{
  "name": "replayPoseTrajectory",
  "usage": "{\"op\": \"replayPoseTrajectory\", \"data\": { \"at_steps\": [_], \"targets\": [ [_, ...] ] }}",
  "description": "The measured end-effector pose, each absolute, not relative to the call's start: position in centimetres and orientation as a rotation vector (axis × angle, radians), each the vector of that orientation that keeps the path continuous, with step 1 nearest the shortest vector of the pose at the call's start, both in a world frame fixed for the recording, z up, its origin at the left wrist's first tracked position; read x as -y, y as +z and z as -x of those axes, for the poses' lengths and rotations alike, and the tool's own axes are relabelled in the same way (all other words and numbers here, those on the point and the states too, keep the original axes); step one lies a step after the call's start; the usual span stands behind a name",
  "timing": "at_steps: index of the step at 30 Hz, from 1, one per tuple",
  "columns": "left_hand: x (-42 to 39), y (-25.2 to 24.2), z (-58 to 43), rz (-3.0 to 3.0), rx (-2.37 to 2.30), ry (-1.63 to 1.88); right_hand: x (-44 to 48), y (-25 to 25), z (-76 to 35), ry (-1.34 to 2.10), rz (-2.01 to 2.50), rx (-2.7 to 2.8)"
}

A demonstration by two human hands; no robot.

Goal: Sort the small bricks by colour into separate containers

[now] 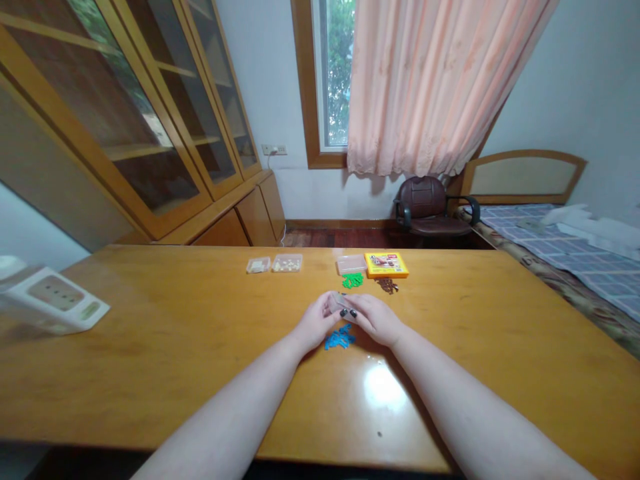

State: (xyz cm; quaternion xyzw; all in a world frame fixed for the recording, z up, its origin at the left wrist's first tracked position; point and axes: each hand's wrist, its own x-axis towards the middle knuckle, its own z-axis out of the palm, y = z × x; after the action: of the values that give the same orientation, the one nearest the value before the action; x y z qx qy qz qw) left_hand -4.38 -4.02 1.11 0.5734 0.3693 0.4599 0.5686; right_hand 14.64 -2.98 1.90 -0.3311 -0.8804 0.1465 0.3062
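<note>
Above the middle of the table, my left hand and my right hand grip a small clear plastic box from both sides. Both thumbs meet on its near side, and the fingers hide much of it; I cannot make out its contents. Just below the hands lies a loose pile of small blue pieces. Beyond them sit a pile of green pieces and a pile of brown pieces.
Along the far edge of the wooden table stand a yellow box, a clear tray, a box with whitish pieces and a smaller clear box. At the left is a white appliance. A chair stands beyond.
</note>
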Motion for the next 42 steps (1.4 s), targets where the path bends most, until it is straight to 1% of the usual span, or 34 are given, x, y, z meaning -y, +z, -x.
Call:
{"op": "replayPoseTrajectory", "data": {
  "at_steps": [6,17,25,36,42],
  "targets": [
    [4.1,1.1,4.1,-1.302,-0.874,1.115,3.2,2.0,-14.5,0.29,0.875,2.335],
    [4.1,2.0,4.0,-1.131,-0.933,1.131,3.6,2.1,-14.2,0.295,0.893,2.263],
    [4.3,2.4,4.0,-1.134,-0.933,1.138,3.5,1.5,-14.2,0.187,0.863,2.258],
    [4.3,2.2,4.1,-1.183,-0.92,1.158,3.5,2.2,-14.2,0.111,0.912,2.343],
    [4.3,2.1,4.0,-1.145,-0.985,1.155,3.6,2.1,-14.2,0.009,0.886,2.32]
  ]
}}
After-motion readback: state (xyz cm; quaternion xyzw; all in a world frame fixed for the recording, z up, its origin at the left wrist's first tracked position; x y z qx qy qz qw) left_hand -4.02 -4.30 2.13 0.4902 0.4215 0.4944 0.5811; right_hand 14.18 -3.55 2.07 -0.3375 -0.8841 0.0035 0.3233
